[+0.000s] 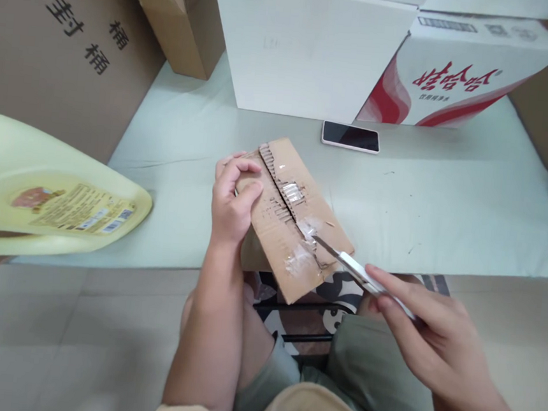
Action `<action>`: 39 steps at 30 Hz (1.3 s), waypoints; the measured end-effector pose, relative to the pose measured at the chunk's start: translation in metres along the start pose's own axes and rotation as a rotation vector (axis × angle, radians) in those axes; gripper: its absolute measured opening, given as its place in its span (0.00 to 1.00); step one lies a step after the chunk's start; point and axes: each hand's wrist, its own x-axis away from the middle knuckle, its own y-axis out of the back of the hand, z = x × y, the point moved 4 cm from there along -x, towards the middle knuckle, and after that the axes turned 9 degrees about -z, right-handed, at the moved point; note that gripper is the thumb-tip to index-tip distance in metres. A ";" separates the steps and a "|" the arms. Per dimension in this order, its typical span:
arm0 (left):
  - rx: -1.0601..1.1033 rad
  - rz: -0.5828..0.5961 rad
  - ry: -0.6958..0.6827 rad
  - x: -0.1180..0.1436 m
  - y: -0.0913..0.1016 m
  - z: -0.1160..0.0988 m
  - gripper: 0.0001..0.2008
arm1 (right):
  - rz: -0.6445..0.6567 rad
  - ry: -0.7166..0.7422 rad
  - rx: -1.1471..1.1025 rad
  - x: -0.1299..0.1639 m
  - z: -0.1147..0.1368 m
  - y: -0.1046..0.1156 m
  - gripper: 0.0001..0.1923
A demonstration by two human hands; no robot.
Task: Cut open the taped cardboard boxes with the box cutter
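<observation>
Cardboard box (288,214) is jutting, mid-view, over the six o'clock edge of the surface (446,214); your left fingers (245,164) are gripping its ten o'clock side, your right fingers (394,284) grasping a utility knife (357,270) pointing toward ten o'clock.

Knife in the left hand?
No, the right hand holds the knife, while the left hand grips the cardboard box.

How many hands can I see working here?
2. The left hand holds the cardboard box at its left side; the right hand grips the utility knife, its blade pointing toward the box's taped seam.
</observation>
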 end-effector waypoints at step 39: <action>0.085 -0.040 0.073 0.005 -0.008 0.001 0.05 | 0.155 0.075 0.322 -0.007 0.046 0.001 0.18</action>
